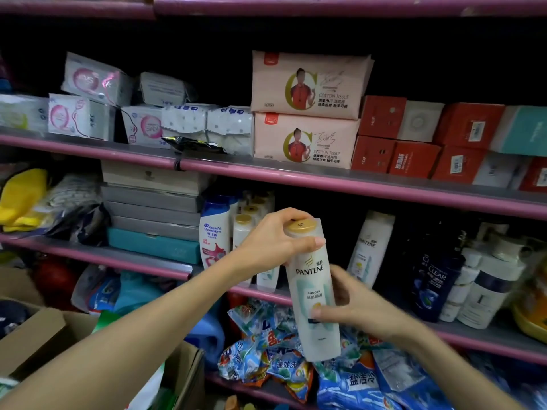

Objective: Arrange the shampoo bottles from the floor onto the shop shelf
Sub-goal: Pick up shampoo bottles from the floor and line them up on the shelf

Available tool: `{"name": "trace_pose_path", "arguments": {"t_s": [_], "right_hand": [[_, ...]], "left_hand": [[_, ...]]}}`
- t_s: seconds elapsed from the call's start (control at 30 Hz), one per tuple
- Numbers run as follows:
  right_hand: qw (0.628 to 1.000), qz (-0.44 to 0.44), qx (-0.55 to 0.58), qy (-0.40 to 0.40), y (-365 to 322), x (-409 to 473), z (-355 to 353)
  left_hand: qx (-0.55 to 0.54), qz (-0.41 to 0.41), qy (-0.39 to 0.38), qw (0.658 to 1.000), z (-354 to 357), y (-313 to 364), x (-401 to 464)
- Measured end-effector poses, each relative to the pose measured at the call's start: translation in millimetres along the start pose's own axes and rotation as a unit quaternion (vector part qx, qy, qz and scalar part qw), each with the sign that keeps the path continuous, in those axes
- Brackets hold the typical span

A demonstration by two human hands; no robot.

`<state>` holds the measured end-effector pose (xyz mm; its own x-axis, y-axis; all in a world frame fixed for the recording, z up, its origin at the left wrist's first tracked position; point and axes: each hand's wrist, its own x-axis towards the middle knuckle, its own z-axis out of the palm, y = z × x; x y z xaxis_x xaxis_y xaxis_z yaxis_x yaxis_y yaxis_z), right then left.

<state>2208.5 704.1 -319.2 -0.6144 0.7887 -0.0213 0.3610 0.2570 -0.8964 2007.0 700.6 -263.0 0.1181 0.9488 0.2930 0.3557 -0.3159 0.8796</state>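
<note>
Crowded pink-edged shop shelf (325, 180)

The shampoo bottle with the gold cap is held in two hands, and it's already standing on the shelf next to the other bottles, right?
Not standing yet. The head view shows the shampoo bottle in the air before the shelf, with two hands on it.

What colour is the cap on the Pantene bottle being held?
Gold, on the white Pantene bottle; its cap shows in the head view.
</note>
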Motion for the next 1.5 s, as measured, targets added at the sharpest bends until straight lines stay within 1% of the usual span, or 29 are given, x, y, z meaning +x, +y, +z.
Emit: {"name": "trace_pose_path", "arguments": {"t_s": [0.03, 0.1, 0.13, 0.2, 0.3, 0.4, 0.57, 0.67, 0.8, 0.93, 1.0, 1.07, 1.13, 1.2, 1.3, 1.4, 1.5], "right_hand": [[0.999, -0.012, -0.003, 0.035, 3, 2, 10], [0.993, -0.028, 0.028, 0.115, 8, 8, 24], [0.989, -0.032, 0.042, 0.141, 9, 9, 27], [0.983, -0.047, 0.063, 0.163, 10, 10, 30], [0.980, -0.063, 0.084, 0.172, 10, 10, 34], [0.977, -0.065, 0.094, 0.182, 10, 8, 34], [0.976, -0.057, 0.101, 0.186, 10, 6, 34], [0.975, -0.056, 0.104, 0.191, 11, 6, 35], [0.975, -0.055, 0.107, 0.187, 15, 10, 36], [0.976, -0.041, 0.106, 0.186, 21, 14, 37], [0.977, -0.033, 0.104, 0.184, 24, 17, 33], [0.973, -0.025, 0.101, 0.207, 28, 26, 25], [0.964, -0.013, 0.104, 0.246, 32, 37, 14], [0.956, -0.010, 0.101, 0.276, 35, 48, 1], [0.954, -0.016, 0.069, 0.292, 40, 69, -16], [0.955, -0.012, 0.060, 0.290, 47, 98, -22], [0.956, 0.000, 0.059, 0.287, 56, 129, -18]], "left_hand": [[-0.013, 0.005, -0.004, 1.000, 2, 1, 1], [-0.032, 0.015, 0.000, 0.999, 4, 2, 1], [-0.039, 0.023, 0.008, 0.999, 6, 1, 1], [-0.044, 0.046, 0.027, 0.998, 9, -2, 0], [-0.023, 0.075, 0.031, 0.996, 19, -4, -1], [-0.036, 0.088, 0.029, 0.995, 29, -6, -1], [-0.048, 0.104, 0.066, 0.991, 38, -8, -1], [-0.049, 0.106, 0.076, 0.990, 39, -9, 1], [-0.060, 0.100, 0.073, 0.990, 40, -10, 0], [-0.068, 0.092, 0.036, 0.993, 36, -14, 2], [-0.034, 0.082, 0.036, 0.995, 32, -18, 4], [0.006, 0.051, 0.055, 0.997, 25, -24, 8], [0.097, 0.030, 0.088, 0.991, 14, -34, 14], [0.212, 0.034, 0.100, 0.971, 3, -46, 18], [0.343, 0.050, 0.075, 0.935, -8, -64, 26], [0.421, 0.066, 0.044, 0.904, -8, -79, 37], [0.468, 0.079, 0.025, 0.880, -6, -89, 49]]}}
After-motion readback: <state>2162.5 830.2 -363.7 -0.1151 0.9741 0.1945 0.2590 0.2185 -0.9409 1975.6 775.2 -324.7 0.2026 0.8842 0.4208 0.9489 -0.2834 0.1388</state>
